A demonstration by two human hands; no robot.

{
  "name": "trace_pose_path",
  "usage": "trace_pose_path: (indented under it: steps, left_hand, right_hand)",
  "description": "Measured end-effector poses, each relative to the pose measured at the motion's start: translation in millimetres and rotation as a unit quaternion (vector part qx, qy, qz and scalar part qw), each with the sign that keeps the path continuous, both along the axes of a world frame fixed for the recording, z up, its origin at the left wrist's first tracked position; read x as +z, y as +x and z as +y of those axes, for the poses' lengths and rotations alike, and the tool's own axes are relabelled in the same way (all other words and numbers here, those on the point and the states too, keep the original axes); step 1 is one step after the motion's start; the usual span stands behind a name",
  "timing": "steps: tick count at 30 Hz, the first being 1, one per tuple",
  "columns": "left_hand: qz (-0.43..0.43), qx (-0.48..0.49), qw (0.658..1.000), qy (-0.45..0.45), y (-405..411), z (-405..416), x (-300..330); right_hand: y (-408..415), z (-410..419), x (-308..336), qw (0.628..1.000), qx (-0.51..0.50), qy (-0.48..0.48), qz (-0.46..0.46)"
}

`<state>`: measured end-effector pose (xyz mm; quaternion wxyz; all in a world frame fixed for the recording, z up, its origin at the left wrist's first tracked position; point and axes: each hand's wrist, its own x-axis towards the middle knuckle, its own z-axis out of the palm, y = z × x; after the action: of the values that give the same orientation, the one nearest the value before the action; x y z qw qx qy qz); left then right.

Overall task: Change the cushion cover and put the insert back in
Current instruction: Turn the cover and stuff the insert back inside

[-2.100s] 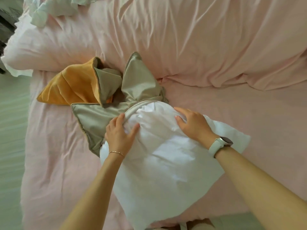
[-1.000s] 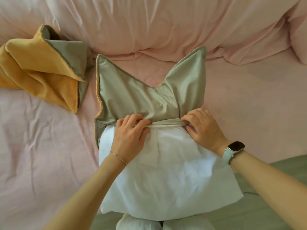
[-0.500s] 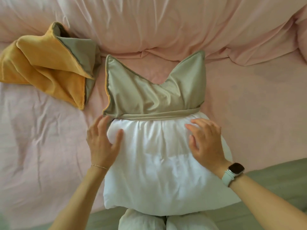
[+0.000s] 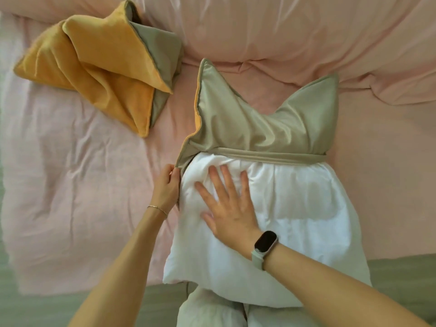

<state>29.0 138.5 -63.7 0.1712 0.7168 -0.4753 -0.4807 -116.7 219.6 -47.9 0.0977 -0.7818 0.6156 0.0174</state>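
On the pink bed [image 4: 70, 175] lies a white insert [image 4: 295, 220], and its far end is inside a beige cushion cover [image 4: 259, 119]. The cover's two far corners stand up, not filled. The left hand [image 4: 166, 187] pinches the cover's open edge at the left side of the insert. The right hand [image 4: 226, 204] presses flat on the insert, fingers [image 4: 215, 178] spread, just before the opening. A second cover [image 4: 99, 76], orange and beige, lies crumpled well apart at the far left.

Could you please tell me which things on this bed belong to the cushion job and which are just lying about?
In the job:
white cushion insert
grey-green satin cover
left hand
right hand

Lying about:
crumpled orange velvet cover
pink duvet
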Motion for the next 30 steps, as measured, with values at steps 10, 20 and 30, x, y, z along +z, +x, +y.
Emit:
trace_pose_path:
  steps: [10, 20, 30]
  left_hand:
    - [0.044, -0.056, 0.994, -0.082, -45, -16, 49]
    - [0.069, -0.005, 0.976, 0.207, -2, -3, 17]
    - [-0.058, -0.154, 0.917, -0.364, -92, 21, 67]
  right_hand:
    - [-100, -127, 4, 0.977, -0.187, 0.096, 0.047]
    - [-70, -18, 35, 0.995, -0.006, 0.064, -0.078]
    - [-120, 29, 67, 0.953, -0.072, -0.116, -0.272]
